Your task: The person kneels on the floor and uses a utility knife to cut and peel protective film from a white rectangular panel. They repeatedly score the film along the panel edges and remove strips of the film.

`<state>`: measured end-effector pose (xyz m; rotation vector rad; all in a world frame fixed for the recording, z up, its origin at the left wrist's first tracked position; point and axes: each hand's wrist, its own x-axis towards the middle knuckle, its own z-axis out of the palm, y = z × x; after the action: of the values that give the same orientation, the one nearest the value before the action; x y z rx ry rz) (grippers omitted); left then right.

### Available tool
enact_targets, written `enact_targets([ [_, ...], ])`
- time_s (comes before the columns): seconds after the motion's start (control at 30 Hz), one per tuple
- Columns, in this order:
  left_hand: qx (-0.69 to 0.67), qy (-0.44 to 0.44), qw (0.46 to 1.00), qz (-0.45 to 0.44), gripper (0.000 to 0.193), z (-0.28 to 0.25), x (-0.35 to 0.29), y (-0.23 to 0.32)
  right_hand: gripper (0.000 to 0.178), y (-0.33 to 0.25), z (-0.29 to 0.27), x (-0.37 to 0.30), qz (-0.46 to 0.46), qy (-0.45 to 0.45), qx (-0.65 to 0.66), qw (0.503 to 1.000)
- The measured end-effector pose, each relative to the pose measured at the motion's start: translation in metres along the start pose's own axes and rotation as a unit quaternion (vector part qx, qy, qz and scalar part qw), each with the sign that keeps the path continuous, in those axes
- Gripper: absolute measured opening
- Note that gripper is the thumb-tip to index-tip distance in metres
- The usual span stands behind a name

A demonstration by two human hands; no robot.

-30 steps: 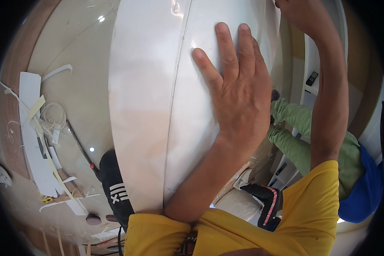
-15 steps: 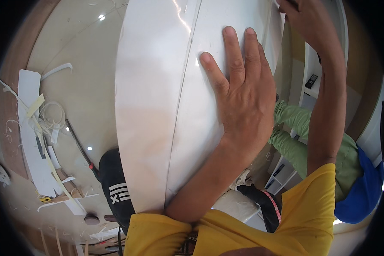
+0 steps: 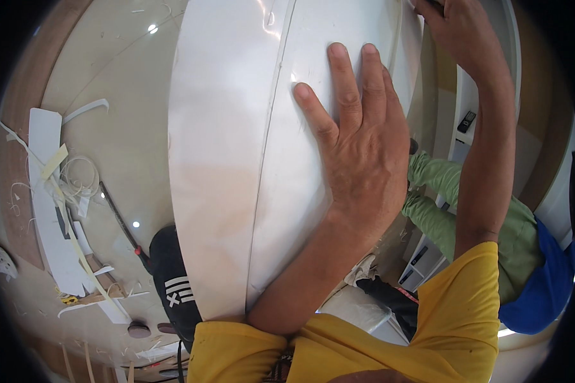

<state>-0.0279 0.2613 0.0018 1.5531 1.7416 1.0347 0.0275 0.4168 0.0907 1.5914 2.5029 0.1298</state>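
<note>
A long, glossy white panel (image 3: 217, 147) with a thin dark seam along its length stretches away in front of me. My left hand (image 3: 364, 137) lies flat on it, right of the seam, with fingers spread and nothing held. My right arm reaches to the panel's far right edge. There my right hand (image 3: 450, 25) has its fingers curled close to that edge, around a small dark thing that is mostly hidden and cut off by the top of the view.
On the floor to the left lie a white board strip (image 3: 45, 191), curled offcuts (image 3: 80, 172) and a long dark tool (image 3: 118, 214) with a red-and-black handle. At right, near a white shelf (image 3: 469, 105), is a person in green trousers (image 3: 437, 220) and blue clothing (image 3: 543, 287).
The panel has shifted slightly left in view, together with my left hand. My right hand stays at the far right edge with only a small shift.
</note>
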Motion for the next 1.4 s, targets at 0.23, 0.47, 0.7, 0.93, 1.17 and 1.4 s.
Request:
enact_targets([
  [0.23, -0.002, -0.009, 1.0, 0.002, 0.046, -0.002, 0.0, 0.0, 0.017, -0.004, 0.002, 0.002, 0.005, 0.007, -0.039, 0.999],
  [0.47, 0.002, -0.016, 1.0, -0.005, 0.045, -0.002, 0.0, -0.001, 0.017, -0.011, 0.007, 0.002, 0.004, 0.031, -0.051, 0.998],
  [0.7, 0.015, -0.009, 1.0, -0.002, 0.043, -0.001, 0.001, 0.0, 0.016, -0.008, 0.01, 0.003, -0.007, 0.033, -0.084, 0.996],
  [0.93, 0.03, -0.007, 1.0, 0.003, 0.042, -0.001, 0.001, -0.002, 0.016, 0.007, 0.015, 0.017, 0.065, -0.032, -0.044, 0.996],
  [1.17, 0.019, -0.015, 1.0, 0.005, 0.047, -0.002, 0.0, 0.001, 0.019, 0.011, 0.002, 0.021, 0.006, -0.087, -0.052, 0.995],
  [1.4, 0.005, -0.025, 1.0, -0.001, 0.053, -0.003, 0.001, 0.001, 0.02, 0.025, 0.009, 0.009, 0.098, -0.05, 0.058, 0.992],
])
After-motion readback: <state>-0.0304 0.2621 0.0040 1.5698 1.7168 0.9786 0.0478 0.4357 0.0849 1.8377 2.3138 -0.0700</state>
